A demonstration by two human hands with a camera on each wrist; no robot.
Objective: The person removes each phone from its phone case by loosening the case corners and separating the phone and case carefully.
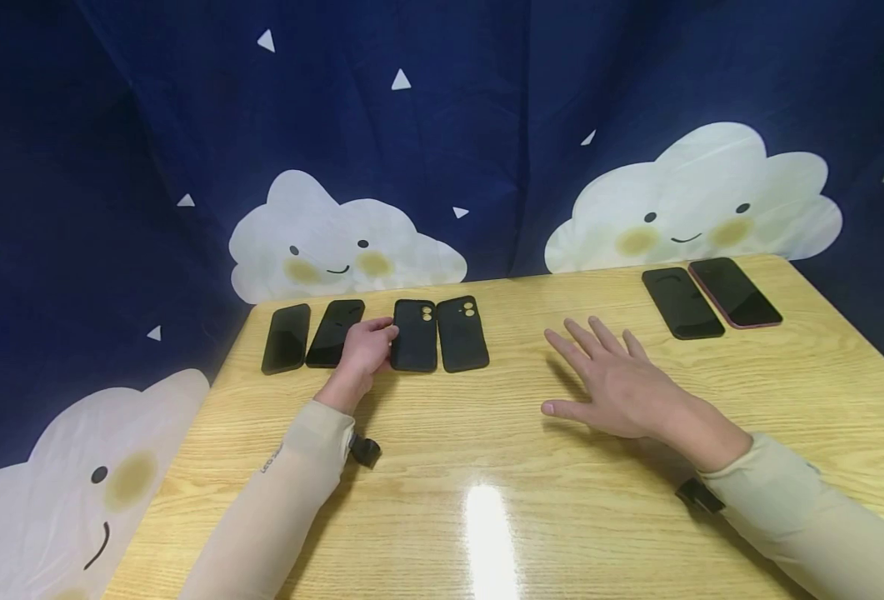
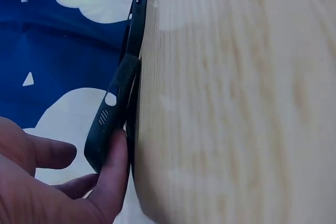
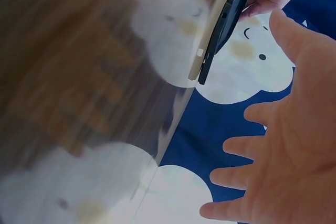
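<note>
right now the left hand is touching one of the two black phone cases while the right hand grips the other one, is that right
Not quite: the right hand grips nothing. The head view shows it spread open, apart from the other case. The left hand is touching one black case.

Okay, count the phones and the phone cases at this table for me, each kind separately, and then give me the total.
Phones: 4
Phone cases: 2
Total: 6
</note>
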